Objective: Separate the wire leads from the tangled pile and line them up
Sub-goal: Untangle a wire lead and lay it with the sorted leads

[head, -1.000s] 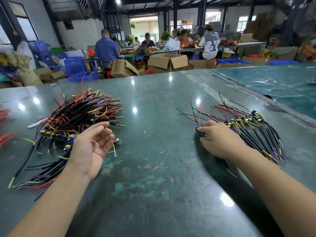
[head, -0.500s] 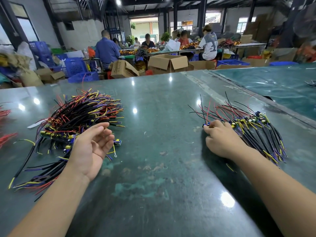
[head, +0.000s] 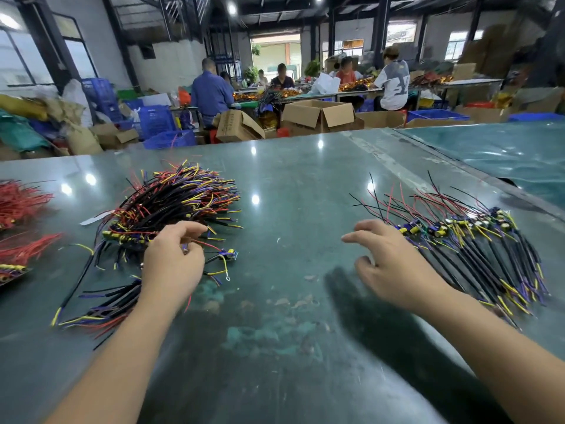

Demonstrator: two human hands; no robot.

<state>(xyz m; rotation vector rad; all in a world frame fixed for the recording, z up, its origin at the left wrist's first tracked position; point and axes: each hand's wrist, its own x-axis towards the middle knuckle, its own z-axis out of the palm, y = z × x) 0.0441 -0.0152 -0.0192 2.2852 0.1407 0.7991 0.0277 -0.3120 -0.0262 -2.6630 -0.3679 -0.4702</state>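
Left hand (head: pixel 172 264) sits at the near edge of the tangled pile (head: pixel 171 206), fingers curled and pinching a red lead (head: pixel 208 243). Right hand (head: pixel 394 270) hovers loose and empty, fingers spread, just beside the lined-up row (head: pixel 477 249) on the green table (head: pixel 290 185).

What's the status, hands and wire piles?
Left hand pinching a lead at tangled pile. Right hand open, beside lined-up row. Nothing blocking.
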